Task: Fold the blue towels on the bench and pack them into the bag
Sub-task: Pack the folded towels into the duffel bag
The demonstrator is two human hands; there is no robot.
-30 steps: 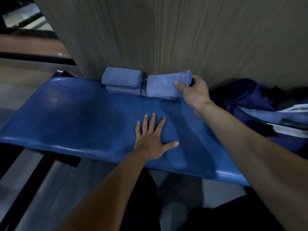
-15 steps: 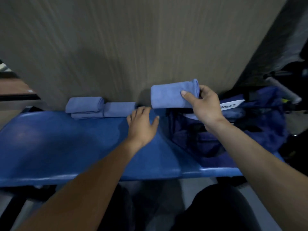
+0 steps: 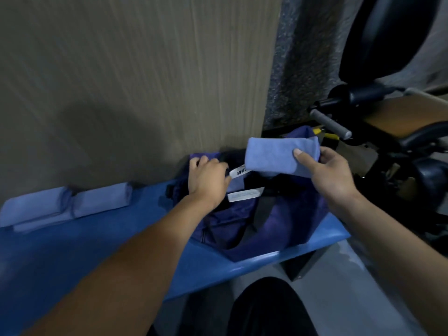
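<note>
Right hand [image 3: 333, 180] pinches folded towel [image 3: 274, 157] above bag [image 3: 232, 221] (dark blue); left hand [image 3: 206, 180] grips the bag's rim.

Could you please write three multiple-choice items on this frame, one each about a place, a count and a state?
1. Where is the folded towel that the right hand holds?
A. In the air above the bag
B. Flat on the bench
C. On the floor

2. How many folded towels lie on the bench by the wall?
A. None
B. At least two
C. Ten

3. What is the left hand doing?
A. Resting flat on the bench
B. Gripping the bag's edge
C. Holding a towel

Answers: 1 A, the towel hangs clear over the bag's opening. 2 B, two rolls show side by side; layers beneath are blurred. 3 B, its fingers curl over the dark fabric.
</note>
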